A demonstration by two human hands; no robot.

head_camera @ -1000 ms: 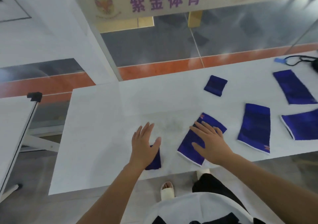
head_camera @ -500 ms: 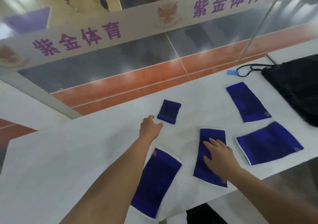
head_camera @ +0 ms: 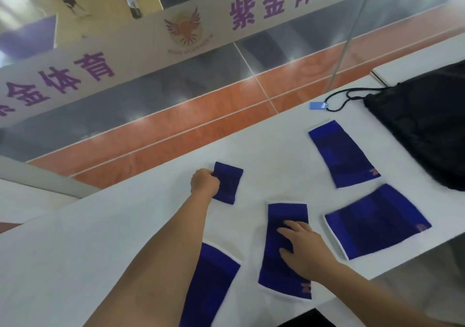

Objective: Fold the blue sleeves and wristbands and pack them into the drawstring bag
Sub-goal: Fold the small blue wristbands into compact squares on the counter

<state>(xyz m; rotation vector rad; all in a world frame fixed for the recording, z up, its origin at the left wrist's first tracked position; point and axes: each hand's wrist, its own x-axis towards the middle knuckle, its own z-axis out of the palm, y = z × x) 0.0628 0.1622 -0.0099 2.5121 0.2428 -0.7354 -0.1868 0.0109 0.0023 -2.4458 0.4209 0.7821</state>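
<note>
Wristband: lay well left of drawstring bag, edge gripped by curled left hand | middle sleeve: left of bag, pressed flat under spread right hand | far sleeve and near sleeve: just beside bag | fourth sleeve: farthest from bag, partly hidden by left forearm | blue tag: at bag's cord end.

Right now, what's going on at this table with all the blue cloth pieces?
A person is sorting blue sports gear on a white table. Their left hand grips a small wristband near the table's far edge, while the right hand rests flat on the middle sleeve. A near sleeve lies under the left forearm, and a far sleeve and a wide sleeve lie to the right. The black drawstring bag sits at the right end. All these pieces are out on the table, not in it.
</note>
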